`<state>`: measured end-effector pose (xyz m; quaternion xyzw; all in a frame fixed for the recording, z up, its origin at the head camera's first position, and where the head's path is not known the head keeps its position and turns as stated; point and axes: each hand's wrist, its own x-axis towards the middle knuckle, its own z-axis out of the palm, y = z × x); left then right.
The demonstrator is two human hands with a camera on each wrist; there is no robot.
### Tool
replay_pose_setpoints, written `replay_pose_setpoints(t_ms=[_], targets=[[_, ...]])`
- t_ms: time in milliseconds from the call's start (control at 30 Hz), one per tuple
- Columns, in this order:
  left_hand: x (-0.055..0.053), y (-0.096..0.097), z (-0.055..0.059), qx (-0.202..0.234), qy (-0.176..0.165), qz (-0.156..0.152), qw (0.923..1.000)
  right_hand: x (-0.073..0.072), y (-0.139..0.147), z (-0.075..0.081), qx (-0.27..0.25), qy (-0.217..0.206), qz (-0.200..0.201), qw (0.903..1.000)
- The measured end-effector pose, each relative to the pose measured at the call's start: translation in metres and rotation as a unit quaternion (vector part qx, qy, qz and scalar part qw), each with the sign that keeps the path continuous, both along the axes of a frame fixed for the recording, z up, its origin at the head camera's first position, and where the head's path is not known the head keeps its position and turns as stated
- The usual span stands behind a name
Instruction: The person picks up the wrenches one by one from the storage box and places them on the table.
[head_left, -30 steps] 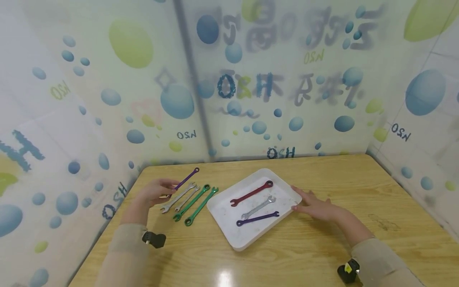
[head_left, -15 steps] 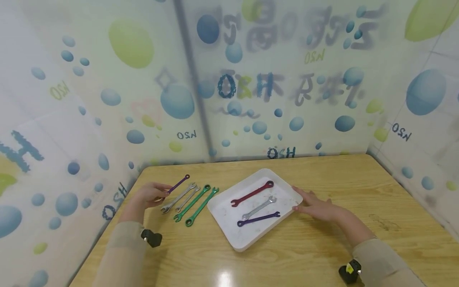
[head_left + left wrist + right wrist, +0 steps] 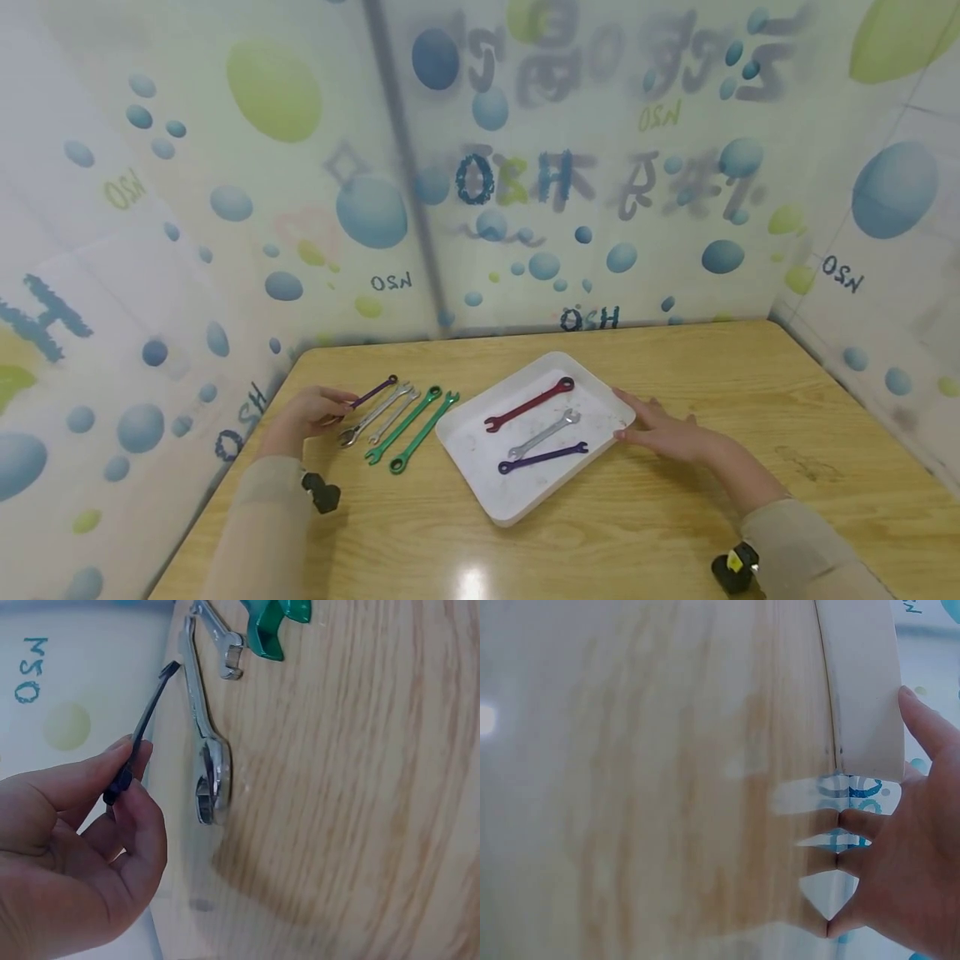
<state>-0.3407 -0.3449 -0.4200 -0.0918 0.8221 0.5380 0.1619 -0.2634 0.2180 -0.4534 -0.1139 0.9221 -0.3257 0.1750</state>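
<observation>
At the table's left, my left hand (image 3: 317, 410) pinches a purple wrench (image 3: 377, 389) between thumb and fingers. In the left wrist view this wrench (image 3: 148, 716) looks dark, its far end slanting upward beside a silver wrench (image 3: 196, 697). To its right in the head view lie two silver wrenches, the larger one (image 3: 378, 414) nearer the hand, then two green wrenches (image 3: 405, 425). My right hand (image 3: 667, 431) rests at the right corner of a white tray (image 3: 472, 454), thumb at the rim and fingers spread on the table. A red wrench (image 3: 529, 406), a silver wrench (image 3: 545, 434) and another purple wrench (image 3: 543, 458) lie inside.
A wooden table (image 3: 600, 533) carries everything. Behind it and at both sides stand pale walls (image 3: 637, 333) printed with blue and green bubbles. Black wrist cameras (image 3: 321, 492) sit on both sleeves.
My left hand has moved slightly left and down with the purple wrench, bringing it lower beside the larger silver wrench. My right hand and the tray stay in place.
</observation>
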Motion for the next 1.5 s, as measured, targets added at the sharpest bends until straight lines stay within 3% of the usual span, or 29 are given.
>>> replay_pose_setpoints(t_ms=[200,533,1100,1300,1500], targets=[[-0.001,-0.001,-0.004,-0.001,0.001,0.009,1.0,-0.001,0.0,-0.002,0.002,0.0,0.003,1.0],[-0.011,-0.007,-0.01,-0.12,0.004,-0.005,0.9927,-0.001,0.002,0.0,0.0,0.001,0.006,1.0],[-0.012,-0.007,-0.013,-0.203,0.037,-0.04,0.9777,0.0,-0.001,0.001,0.007,0.008,0.005,0.9999],[-0.011,-0.005,-0.013,-0.213,0.044,-0.04,0.9751,0.0,-0.001,0.001,0.004,0.01,0.005,0.9999],[-0.011,-0.006,-0.012,-0.211,0.031,-0.022,0.9767,0.0,-0.002,0.001,0.01,0.01,0.003,0.9999]])
